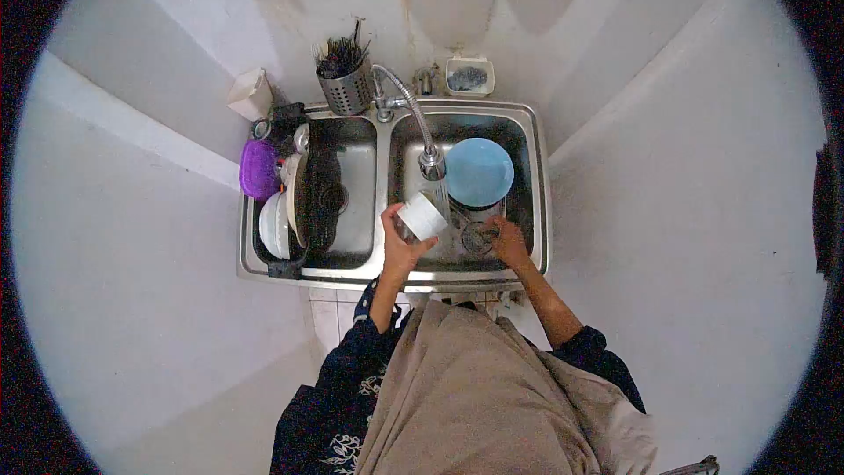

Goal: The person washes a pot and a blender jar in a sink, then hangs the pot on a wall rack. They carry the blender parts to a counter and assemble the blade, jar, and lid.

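My left hand (403, 251) is wrapped round a white cup-like container (422, 216), held tilted over the right basin just below the faucet head (432, 164). Water runs from the faucet beside the container. My right hand (507, 242) is low in the right basin with its fingers closed; whatever they hold is too small to make out. Beside those fingers, to the left, lies a round dark wire-like item (477, 238). A light blue plate or bowl (479, 172) rests at the back right of the same basin, above both hands.
At the left, a dish rack (286, 269) holds white bowls (275, 225), a purple container (259, 169) and a large round pan or lid. Behind the sink stand a metal utensil holder (345, 93) and a small white dish (470, 76). Walls rise close on both sides.
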A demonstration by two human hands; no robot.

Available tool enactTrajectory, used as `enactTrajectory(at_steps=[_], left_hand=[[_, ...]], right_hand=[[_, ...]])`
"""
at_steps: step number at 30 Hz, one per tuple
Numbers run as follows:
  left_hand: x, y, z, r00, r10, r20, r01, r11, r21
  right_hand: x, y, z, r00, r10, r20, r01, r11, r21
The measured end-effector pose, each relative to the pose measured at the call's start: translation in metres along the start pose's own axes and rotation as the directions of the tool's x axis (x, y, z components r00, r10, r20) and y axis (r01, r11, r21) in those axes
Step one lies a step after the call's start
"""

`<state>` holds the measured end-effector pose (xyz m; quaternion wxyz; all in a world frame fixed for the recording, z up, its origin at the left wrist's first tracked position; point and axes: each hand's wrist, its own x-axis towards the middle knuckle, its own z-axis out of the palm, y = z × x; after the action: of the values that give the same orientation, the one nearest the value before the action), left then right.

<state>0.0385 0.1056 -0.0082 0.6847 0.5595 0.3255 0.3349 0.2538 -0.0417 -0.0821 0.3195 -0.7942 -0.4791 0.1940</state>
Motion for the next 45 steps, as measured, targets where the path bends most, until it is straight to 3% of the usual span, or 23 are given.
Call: enactTrajectory(at_steps=[1,3,5,8,11,14,17,20,23,26,29,30,33,34,36,37,39,40,41,42,43,44,45], left_hand=[[-0.005,0.013,0.005,0.997,0.083,0.003,-0.082,0.985,0.151],[-0.01,0.007,0.005,1.0,-0.021,-0.017,0.023,0.994,0.103],[-0.01,-0.011,0.0,1.0,0.006,-0.019,-0.001,0.972,0.234],[-0.013,-0.014,0.001,1.0,0.009,0.017,-0.014,0.954,0.301],[-0.012,-0.005,0.009,0.995,0.059,0.08,-0.085,0.921,0.38],[-0.012,-0.008,0.01,0.975,0.13,0.18,-0.199,0.869,0.452],[-0.011,-0.006,0.01,0.98,0.08,0.184,-0.155,0.885,0.44],[-0.01,-0.012,0.005,0.989,0.028,0.148,-0.073,0.95,0.302],[-0.017,-0.006,0.004,0.979,0.008,0.205,-0.087,0.921,0.379],[-0.021,0.012,0.013,0.989,-0.008,0.147,-0.046,0.932,0.359],[-0.012,-0.005,0.005,0.996,-0.054,0.073,0.033,0.964,0.264],[-0.008,-0.013,0.003,0.995,-0.005,0.097,-0.009,0.99,0.143],[-0.014,-0.007,0.002,0.988,-0.007,0.157,-0.043,0.949,0.313],[-0.018,-0.002,0.006,0.985,-0.017,0.17,-0.051,0.921,0.386],[-0.021,-0.001,0.009,0.979,-0.145,0.144,0.128,0.984,0.12],[-0.021,0.0,0.011,0.966,-0.212,0.148,0.217,0.976,-0.018],[-0.021,0.01,0.017,0.97,-0.174,0.167,0.21,0.95,-0.229],[-0.019,0.009,0.018,0.977,-0.16,0.142,0.198,0.927,-0.319],[-0.018,0.01,0.019,0.983,-0.148,0.113,0.181,0.896,-0.405],[-0.019,0.011,0.019,0.977,-0.191,0.096,0.214,0.855,-0.473],[-0.017,0.01,0.019,0.971,-0.211,0.113,0.237,0.781,-0.578],[-0.013,0.009,0.018,0.965,-0.228,0.132,0.255,0.692,-0.675],[-0.011,0.007,0.018,0.958,-0.243,0.152,0.27,0.59,-0.761]], right_hand=[[0.001,-0.001,-0.001,1.0,-0.013,-0.012,0.014,0.999,0.037],[-0.006,-0.003,0.0,0.998,-0.003,-0.058,0.011,0.99,0.141],[0.002,-0.042,-0.01,0.989,0.033,-0.144,0.009,0.961,0.276],[0.005,-0.13,-0.043,0.973,-0.15,-0.176,0.163,0.984,0.064],[0.012,-0.146,-0.032,0.773,-0.632,-0.048,0.629,0.774,-0.069],[0.04,-0.134,-0.018,0.824,-0.565,0.036,0.553,0.79,-0.264],[0.048,-0.13,-0.017,0.87,-0.491,0.046,0.491,0.855,-0.166],[0.022,-0.141,-0.023,0.744,-0.667,-0.05,0.666,0.745,-0.037],[0.031,-0.138,-0.027,0.853,-0.518,0.064,0.521,0.851,-0.065],[0.048,-0.134,-0.025,0.953,-0.237,0.187,0.214,0.967,0.135],[0.019,-0.152,-0.019,0.854,-0.52,-0.009,0.52,0.854,0.003],[0.015,-0.138,-0.005,0.791,-0.611,0.04,0.611,0.792,0.019],[0.036,-0.158,-0.025,0.83,-0.555,0.061,0.558,0.827,-0.067],[0.046,-0.153,-0.025,0.876,-0.466,0.126,0.452,0.883,0.126],[0.07,-0.14,-0.027,0.899,-0.32,0.298,0.16,0.875,0.458],[0.081,-0.138,-0.031,0.888,-0.307,0.341,0.104,0.859,0.502],[0.094,-0.133,-0.036,0.853,-0.287,0.436,-0.018,0.818,0.575],[0.096,-0.13,-0.032,0.844,-0.414,0.34,0.155,0.796,0.585],[0.093,-0.128,-0.028,0.887,-0.233,0.399,-0.16,0.656,0.737],[0.085,-0.127,-0.021,0.864,-0.065,0.499,-0.433,0.407,0.804],[0.076,-0.131,-0.017,0.78,0.063,0.623,-0.626,0.086,0.775],[0.067,-0.133,-0.006,0.912,-0.021,0.409,-0.404,0.12,0.907],[0.058,-0.134,0.004,0.928,0.086,0.362,-0.37,0.105,0.923]])
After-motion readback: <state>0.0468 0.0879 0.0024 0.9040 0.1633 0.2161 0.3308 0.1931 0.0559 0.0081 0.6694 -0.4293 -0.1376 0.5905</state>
